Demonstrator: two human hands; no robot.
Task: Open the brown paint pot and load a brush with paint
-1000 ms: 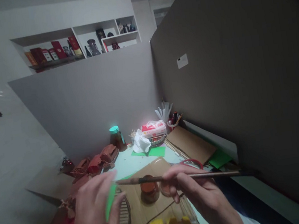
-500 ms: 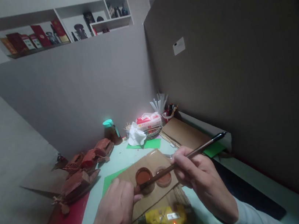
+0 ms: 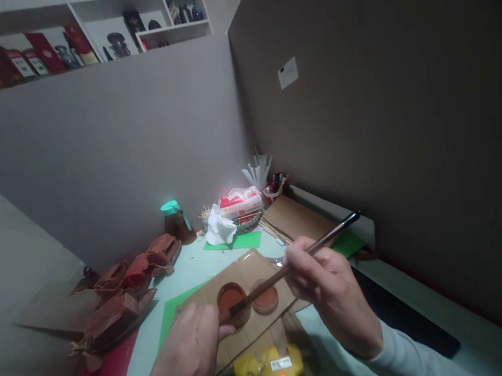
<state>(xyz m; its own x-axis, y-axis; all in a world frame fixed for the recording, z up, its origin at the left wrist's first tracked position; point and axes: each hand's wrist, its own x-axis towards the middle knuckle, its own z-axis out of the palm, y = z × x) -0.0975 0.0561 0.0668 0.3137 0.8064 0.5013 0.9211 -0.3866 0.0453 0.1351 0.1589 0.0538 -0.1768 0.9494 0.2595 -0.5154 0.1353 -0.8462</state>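
My right hand (image 3: pixel 328 292) is closed round the handle of a paintbrush (image 3: pixel 285 269), which slants down to the left. Its dark bristles lie beside the fingertips of my left hand (image 3: pixel 185 353). Those fingers are pinched together on a small reddish-brown piece (image 3: pixel 225 317), mostly hidden by the hand. Behind the bristles stands an open round jar of reddish-brown paint (image 3: pixel 231 296). To its right is a round lid (image 3: pixel 265 298) with paint residue, partly crossed by the brush. Both rest on a sheet of cardboard (image 3: pixel 246 268).
A yellow glue gun (image 3: pixel 271 372) with a lit red light lies in front of me. Several reddish-brown model boats (image 3: pixel 114 313) stand at the left. Farther back are a teal-lidded jar (image 3: pixel 176 223), crumpled tissue (image 3: pixel 220 226), a tissue pack (image 3: pixel 240 202) and a pen cup (image 3: pixel 273 192).
The view has shifted, moving the whole scene slightly left. Both hands keep their holds, and the brush stays at the left fingertips, its bristles now more plainly visible.
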